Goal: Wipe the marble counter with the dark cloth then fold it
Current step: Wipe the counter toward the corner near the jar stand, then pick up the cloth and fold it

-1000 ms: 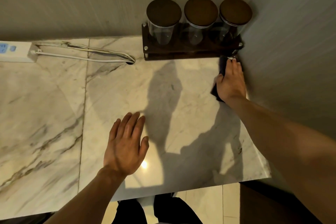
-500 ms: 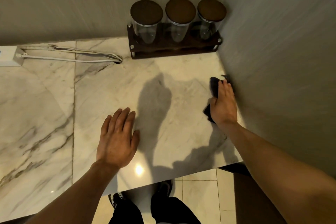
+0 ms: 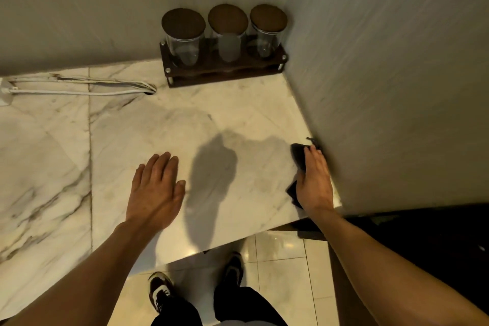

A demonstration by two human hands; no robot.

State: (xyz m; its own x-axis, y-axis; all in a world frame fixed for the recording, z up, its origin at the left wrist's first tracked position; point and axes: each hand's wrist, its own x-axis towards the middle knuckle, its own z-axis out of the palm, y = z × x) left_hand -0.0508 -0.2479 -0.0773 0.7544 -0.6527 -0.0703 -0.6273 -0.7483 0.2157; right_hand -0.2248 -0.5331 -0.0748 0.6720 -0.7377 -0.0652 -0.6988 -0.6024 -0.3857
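Note:
The dark cloth (image 3: 298, 154) lies on the white veined marble counter (image 3: 230, 114), tight against the right wall and close to the counter's front edge. My right hand (image 3: 315, 181) presses flat on top of the cloth and hides most of it; only dark bits show past the fingertips and beside the thumb. My left hand (image 3: 156, 188) rests palm down on the bare marble to the left, fingers together, holding nothing.
Three glass jars with brown lids stand in a dark wooden rack (image 3: 225, 71) in the back right corner. White cables (image 3: 79, 87) run along the back wall to a hole in the counter. Walls bound the counter behind and to the right. Floor tiles and my shoes lie below the front edge.
My right hand has dragged the cloth along the right wall, from beside the jar rack toward the front edge. My left hand has stayed flat on the marble.

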